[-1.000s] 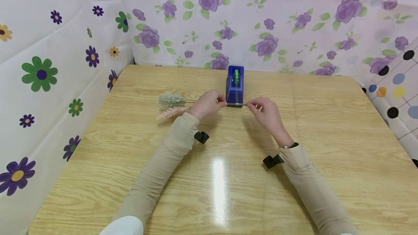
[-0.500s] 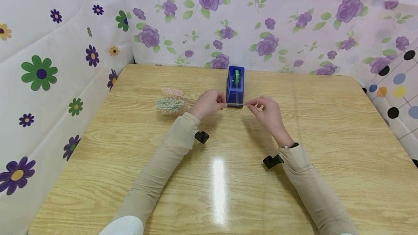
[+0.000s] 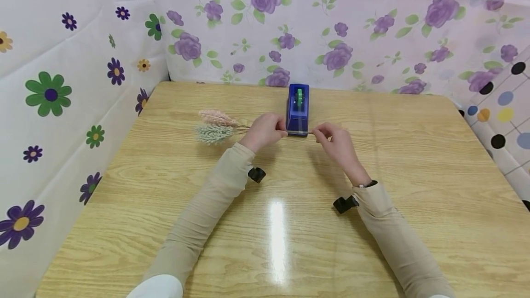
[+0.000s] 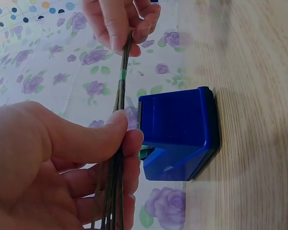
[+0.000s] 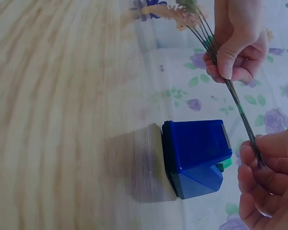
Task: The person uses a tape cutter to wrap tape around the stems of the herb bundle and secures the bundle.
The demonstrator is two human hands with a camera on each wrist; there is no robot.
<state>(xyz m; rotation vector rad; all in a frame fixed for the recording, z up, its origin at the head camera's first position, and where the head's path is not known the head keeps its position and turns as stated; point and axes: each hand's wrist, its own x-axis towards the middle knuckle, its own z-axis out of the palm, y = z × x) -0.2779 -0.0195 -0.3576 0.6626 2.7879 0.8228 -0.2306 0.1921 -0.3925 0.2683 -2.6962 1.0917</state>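
Note:
A bunch of artificial flowers is held level across the front of a blue tape dispenser point(image 3: 297, 123). Its pink flower head point(image 3: 217, 117) and pale green flower head point(image 3: 214, 134) stick out to the left. My left hand point(image 3: 263, 131) pinches the thin dark stems point(image 4: 121, 96) between thumb and fingers. At their far end, the fingertips of my right hand point(image 3: 337, 145) pinch the stem tips. Between the two hands a narrow band of green tape point(image 4: 123, 75) is wrapped around the stems. The dispenser's toothed cutter point(image 5: 226, 136) faces the stems.
The wooden table point(image 3: 306, 243) reaches back to a flower-printed cloth point(image 3: 306, 26). A roll of green tape point(image 3: 299, 98) sits in the dispenser. Another printed cloth point(image 3: 83, 105) hangs at the left side.
The bunch has turned about its stems: the pink flower head has swung from in front of the green one to behind it. Both hands stay in nearly the same place.

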